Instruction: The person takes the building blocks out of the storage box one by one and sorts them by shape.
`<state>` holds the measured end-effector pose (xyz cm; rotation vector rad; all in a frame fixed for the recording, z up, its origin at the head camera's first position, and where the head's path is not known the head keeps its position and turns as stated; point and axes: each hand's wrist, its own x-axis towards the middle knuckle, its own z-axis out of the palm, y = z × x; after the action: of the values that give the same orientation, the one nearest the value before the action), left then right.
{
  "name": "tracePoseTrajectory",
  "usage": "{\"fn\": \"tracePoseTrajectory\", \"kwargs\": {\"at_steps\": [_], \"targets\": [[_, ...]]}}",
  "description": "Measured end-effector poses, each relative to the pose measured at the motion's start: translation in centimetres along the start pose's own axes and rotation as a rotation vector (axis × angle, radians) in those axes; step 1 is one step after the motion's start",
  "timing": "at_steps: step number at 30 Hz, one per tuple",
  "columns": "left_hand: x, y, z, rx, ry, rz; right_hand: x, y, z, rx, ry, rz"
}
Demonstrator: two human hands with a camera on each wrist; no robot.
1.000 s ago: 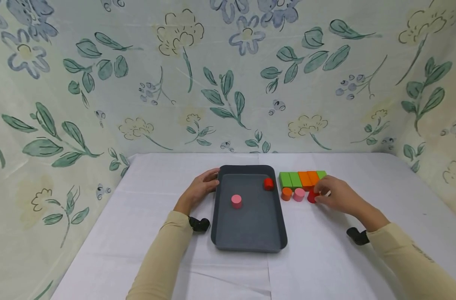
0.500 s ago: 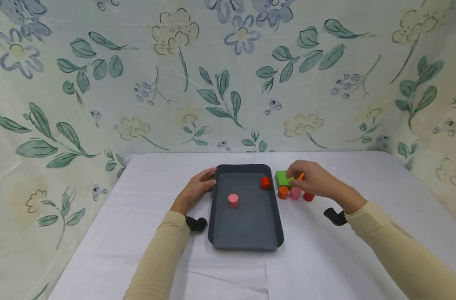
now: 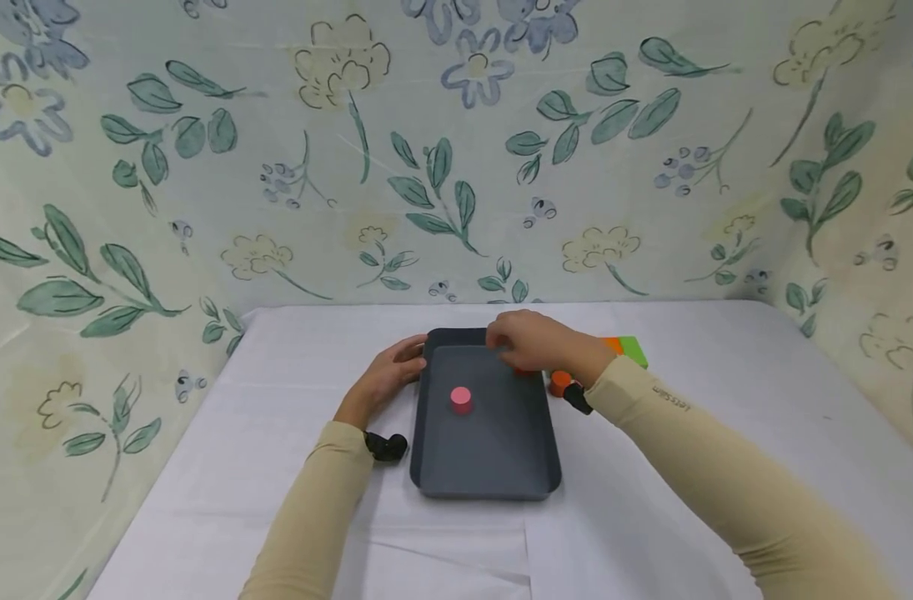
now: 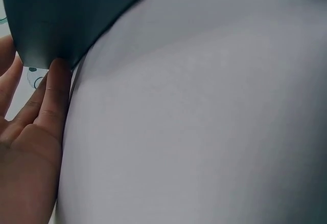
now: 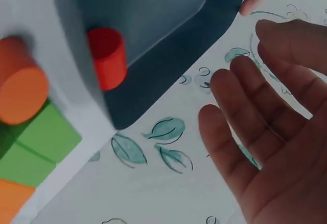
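Observation:
A dark grey baking tray (image 3: 494, 467) lies on the white table. My left hand (image 3: 381, 383) rests at its left edge; in the left wrist view the fairly straight fingers (image 4: 53, 96) touch the tray's wall. My right hand (image 3: 534, 340) hovers over the tray's far right corner. Nothing shows between its loosely bent fingers (image 5: 245, 111) in the right wrist view. A pink cylinder (image 3: 461, 400) stands inside the tray. A red cylinder (image 5: 108, 58) is by the right wall, mostly covered by my right hand in the head view.
Right of the tray stands an orange cylinder (image 3: 560, 383). Behind it runs a row of green blocks (image 3: 633, 350) and orange blocks (image 3: 614, 343), partly hidden by my right forearm. A flowered cloth (image 3: 426, 167) hangs behind the table.
My right hand has moved left from the red cylinder outside the tray, past the blocks, to above the tray's far right corner. My left hand stays at the tray's edge. The view has shifted slightly.

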<state>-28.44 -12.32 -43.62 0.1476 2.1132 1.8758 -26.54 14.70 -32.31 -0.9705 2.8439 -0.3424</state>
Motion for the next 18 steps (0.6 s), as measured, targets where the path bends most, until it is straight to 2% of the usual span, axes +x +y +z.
{"fn": "tracePoseTrajectory", "kwargs": {"at_steps": [5, 11, 14, 18], "targets": [[0.0, 0.0, -0.2, -0.008, 0.003, 0.013, 0.9, -1.2, 1.1, 0.028, -0.114, -0.027], [0.2, -0.3, -0.2, -0.007, -0.013, 0.019, 1.3, -2.3, 3.4, 0.076, -0.256, -0.086], [0.2, -0.4, -0.2, -0.008, -0.017, 0.019, 1.5, -2.9, 4.2, 0.091, -0.273, -0.095], [0.1, -0.4, -0.1, -0.013, -0.01, 0.015, 2.0, -3.9, 4.5, 0.09, -0.25, -0.082]]}}
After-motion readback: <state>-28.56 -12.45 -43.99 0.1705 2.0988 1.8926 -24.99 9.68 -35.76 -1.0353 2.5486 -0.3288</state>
